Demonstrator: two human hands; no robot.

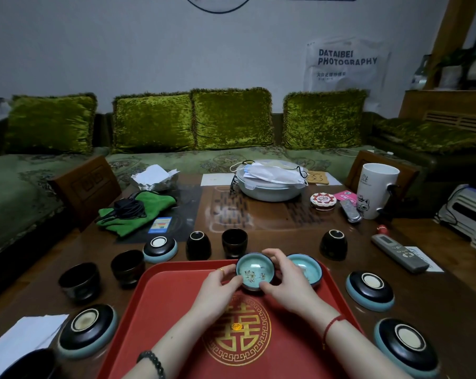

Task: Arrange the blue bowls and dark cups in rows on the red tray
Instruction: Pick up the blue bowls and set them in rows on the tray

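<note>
A red tray (171,302) with a gold emblem lies in front of me. Both hands hold an upright blue bowl (254,270) at the tray's far edge: my left hand (220,285) grips its left rim, my right hand (283,280) curls round its right side. A second upright blue bowl (306,269) sits just right of it on the tray. Several blue bowls lie upside down on the table: (159,248), (87,329), (369,289), (406,346). Dark cups stand around the tray: upright (234,243), (127,266), (79,281), and inverted (198,245), (334,244).
On the wooden table lie a green cloth (138,212), a grey remote (398,251), a white mug (377,190) and a covered white basin (269,184). White paper (23,340) lies at the near left. A green sofa runs behind the table.
</note>
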